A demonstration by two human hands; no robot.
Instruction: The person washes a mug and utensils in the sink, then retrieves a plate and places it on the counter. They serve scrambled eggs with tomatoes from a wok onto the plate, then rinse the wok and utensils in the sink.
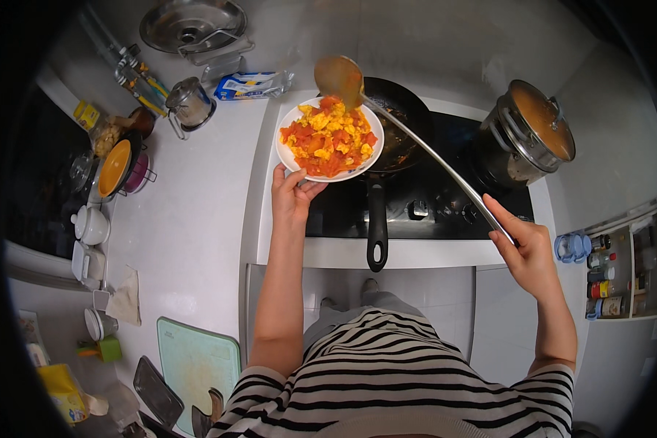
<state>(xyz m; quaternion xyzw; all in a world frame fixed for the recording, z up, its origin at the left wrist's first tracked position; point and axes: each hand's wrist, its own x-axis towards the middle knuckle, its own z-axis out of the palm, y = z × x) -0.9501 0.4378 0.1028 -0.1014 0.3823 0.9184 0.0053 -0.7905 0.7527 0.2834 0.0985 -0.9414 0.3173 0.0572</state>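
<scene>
My left hand [293,194] holds a white plate [284,159] by its near rim. On the plate lies a heap of scrambled egg with tomato [328,137]. A long-handled metal spatula [438,159] is in the grip of my right hand [520,246]. Its broad, sauce-smeared head [338,79] is over the far edge of the plate, close to the food. Behind and to the right of the plate, a black frying pan [402,101] sits on the cooktop with streaks of sauce and food bits inside. The plate hides part of the pan.
A lidded steel pot [517,137] stands on the right of the black cooktop [443,211]. The pan's handle [378,224] juts past the counter's front edge. On the left counter are a metal pitcher [192,104], a blue package [246,86] and a green cutting board [197,350].
</scene>
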